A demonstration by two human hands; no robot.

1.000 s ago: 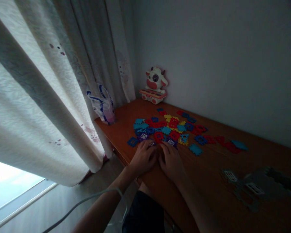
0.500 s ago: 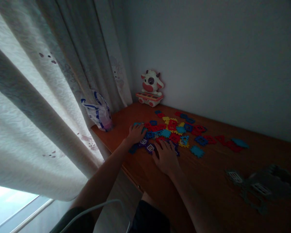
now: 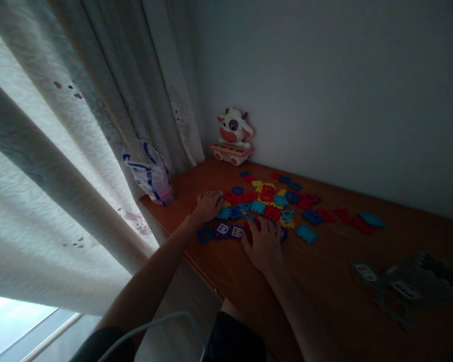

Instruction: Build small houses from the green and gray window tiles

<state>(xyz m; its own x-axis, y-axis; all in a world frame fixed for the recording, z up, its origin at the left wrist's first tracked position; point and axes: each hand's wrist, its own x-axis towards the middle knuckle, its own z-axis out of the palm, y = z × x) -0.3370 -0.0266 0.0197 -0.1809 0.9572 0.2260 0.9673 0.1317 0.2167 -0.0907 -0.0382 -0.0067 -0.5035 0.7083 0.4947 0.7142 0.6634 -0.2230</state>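
Note:
Flat plastic building pieces with toothed edges lie in a loose pile on the brown table. My left hand [image 3: 210,206] rests at the pile's left end, fingers stretched forward beside a light blue piece [image 3: 223,213]. With fingers spread, my right hand [image 3: 264,245] lies over the near side, covering part of a red piece and dark purple ones. Between my hands are two purple pieces with white window grids, one being the left purple window piece [image 3: 222,230]. A dark blue square piece [image 3: 205,235] sits near the table edge. What lies under my right palm is hidden.
A toy cow with a keyboard [image 3: 232,138] stands in the back corner. At left, a plastic bag [image 3: 151,176] leans by the curtain [image 3: 109,151]. Grey pieces with window grids [image 3: 407,289] lie at right. A pale cable [image 3: 154,319] crosses my left arm.
My left hand has shifted slightly left, and my right hand slightly right. The purple window pieces and the dark blue square between and below my hands now show more fully.

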